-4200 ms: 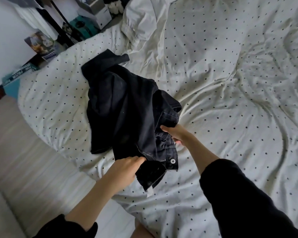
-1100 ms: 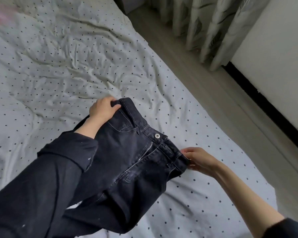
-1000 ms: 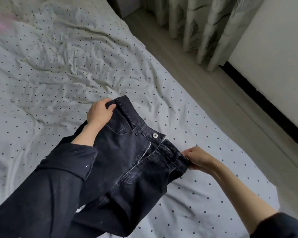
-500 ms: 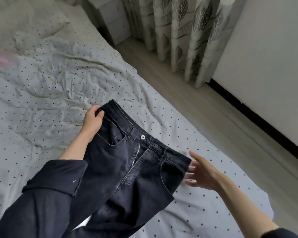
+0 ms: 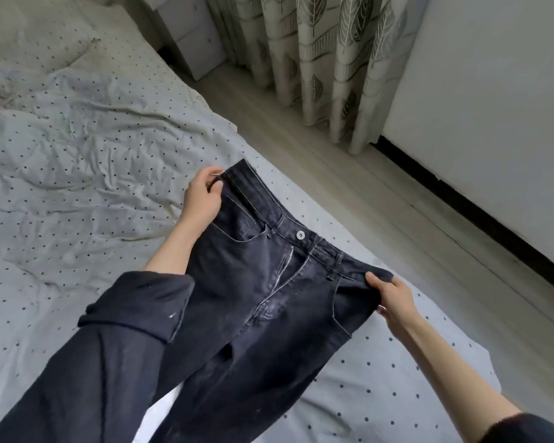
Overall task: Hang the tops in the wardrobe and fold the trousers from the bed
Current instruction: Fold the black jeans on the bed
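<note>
While taut between hands, dark denim trousers (image 5: 263, 302)

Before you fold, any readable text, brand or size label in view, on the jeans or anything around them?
No readable text anywhere in view.
Black jeans: no tag or size label is showing.
Waist button: any stamping is too small to read.
Curtain: leaf pattern only, no words.
Bed sheet: dots only.
</note>
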`<state>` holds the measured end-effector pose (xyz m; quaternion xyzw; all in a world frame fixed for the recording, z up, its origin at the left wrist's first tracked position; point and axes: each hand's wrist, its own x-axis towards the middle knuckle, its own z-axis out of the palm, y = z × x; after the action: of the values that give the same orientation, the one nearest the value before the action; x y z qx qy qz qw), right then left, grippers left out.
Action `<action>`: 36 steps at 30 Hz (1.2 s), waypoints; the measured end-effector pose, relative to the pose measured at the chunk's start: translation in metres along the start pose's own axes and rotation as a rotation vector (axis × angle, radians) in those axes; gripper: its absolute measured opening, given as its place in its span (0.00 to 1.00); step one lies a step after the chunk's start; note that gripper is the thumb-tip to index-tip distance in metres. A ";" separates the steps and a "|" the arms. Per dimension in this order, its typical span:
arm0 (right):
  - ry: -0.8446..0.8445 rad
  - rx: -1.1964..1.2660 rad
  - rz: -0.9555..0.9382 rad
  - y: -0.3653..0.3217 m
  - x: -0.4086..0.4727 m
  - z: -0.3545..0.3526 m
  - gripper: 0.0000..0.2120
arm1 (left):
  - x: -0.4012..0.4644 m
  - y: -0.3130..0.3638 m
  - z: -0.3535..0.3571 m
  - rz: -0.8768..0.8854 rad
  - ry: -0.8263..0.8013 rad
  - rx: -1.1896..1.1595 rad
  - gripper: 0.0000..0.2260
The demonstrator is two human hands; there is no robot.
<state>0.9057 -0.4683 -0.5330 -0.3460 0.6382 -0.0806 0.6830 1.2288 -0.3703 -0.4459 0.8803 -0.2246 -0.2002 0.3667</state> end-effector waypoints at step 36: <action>-0.494 -2.026 -1.030 0.289 -0.264 0.143 0.13 | -0.571 -0.306 -0.155 -0.301 -0.560 0.616 0.11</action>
<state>0.8972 -0.0539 -0.4918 -0.9585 0.0437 0.2682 0.0859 0.9176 0.2176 -0.4630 0.8833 -0.2338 -0.4059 -0.0211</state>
